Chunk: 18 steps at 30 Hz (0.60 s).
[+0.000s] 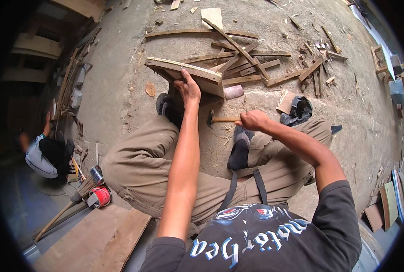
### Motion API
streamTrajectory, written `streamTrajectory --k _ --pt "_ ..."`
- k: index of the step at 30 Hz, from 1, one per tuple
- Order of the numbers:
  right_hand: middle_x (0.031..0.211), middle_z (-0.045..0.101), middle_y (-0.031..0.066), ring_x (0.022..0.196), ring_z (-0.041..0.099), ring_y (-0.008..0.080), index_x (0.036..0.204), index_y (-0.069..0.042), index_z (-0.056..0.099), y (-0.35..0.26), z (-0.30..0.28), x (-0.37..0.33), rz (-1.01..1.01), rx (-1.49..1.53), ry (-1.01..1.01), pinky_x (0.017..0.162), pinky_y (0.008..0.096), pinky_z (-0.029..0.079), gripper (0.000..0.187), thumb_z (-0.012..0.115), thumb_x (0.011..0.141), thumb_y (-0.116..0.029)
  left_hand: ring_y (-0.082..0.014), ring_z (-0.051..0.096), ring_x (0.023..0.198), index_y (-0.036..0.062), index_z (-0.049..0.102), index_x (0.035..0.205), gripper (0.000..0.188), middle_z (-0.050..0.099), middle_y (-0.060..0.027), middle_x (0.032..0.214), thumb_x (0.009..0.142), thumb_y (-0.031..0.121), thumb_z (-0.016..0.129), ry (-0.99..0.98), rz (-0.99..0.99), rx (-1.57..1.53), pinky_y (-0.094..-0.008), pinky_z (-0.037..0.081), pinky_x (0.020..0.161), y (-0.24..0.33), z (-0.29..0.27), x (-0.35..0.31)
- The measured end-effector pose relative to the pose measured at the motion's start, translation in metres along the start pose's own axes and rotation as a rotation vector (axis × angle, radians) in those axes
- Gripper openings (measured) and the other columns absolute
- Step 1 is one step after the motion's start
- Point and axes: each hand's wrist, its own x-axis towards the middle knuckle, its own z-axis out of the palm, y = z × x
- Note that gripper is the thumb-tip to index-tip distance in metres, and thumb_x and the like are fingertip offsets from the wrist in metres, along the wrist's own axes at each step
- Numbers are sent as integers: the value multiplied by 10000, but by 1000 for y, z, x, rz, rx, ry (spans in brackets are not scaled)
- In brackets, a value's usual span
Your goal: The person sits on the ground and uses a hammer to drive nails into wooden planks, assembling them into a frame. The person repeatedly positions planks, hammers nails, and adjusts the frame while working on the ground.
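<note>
My left hand (188,88) is closed on the near edge of a wooden panel (208,86), with its fingertips at the top rim. The panel is framed along its edge by a wood strip and stands tilted up off the ground in front of my feet. Whether a nail is between the fingertips is too small to tell. My right hand (252,120) is wrapped round the wooden handle of a hammer (224,119). The dark hammer head hangs low to the right of my left forearm, below the panel and apart from it.
Several loose wood strips (242,56) lie crossed beyond the panel. Beside it is a pinkish roll (233,92). A black plastic bag (300,110) sits by my right knee. At left are a broom (83,189), a red can (102,196), wide boards (97,235) and another person (45,156).
</note>
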Motion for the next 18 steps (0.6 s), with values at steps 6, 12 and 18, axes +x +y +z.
streamTrajectory --k 6,12,18 --pt "692 670 172 667 679 382 912 -11 618 -38 29 -40 -200 27 -74 593 473 548 587 473 936 -580 -326 335 1383 -187 158 1415 1073 279 -287 1504 865 640 562 -108 -139 -109 -368 258 1141 15 -9 17" --pt "677 658 193 643 664 385 853 10 596 -9 36 -26 -13 89 143 574 479 531 585 489 940 -558 -358 420 1297 -136 346 1362 1010 408 -270 1407 767 579 739 -195 -277 -228 -552 334 1051 40 5 -11" --pt "693 658 207 681 667 393 859 7 606 6 28 -13 94 182 314 611 488 528 587 496 936 -565 -236 669 890 5 630 1073 474 660 -143 1042 935 459 604 -505 -396 -273 -384 579 683 62 -3 -33"
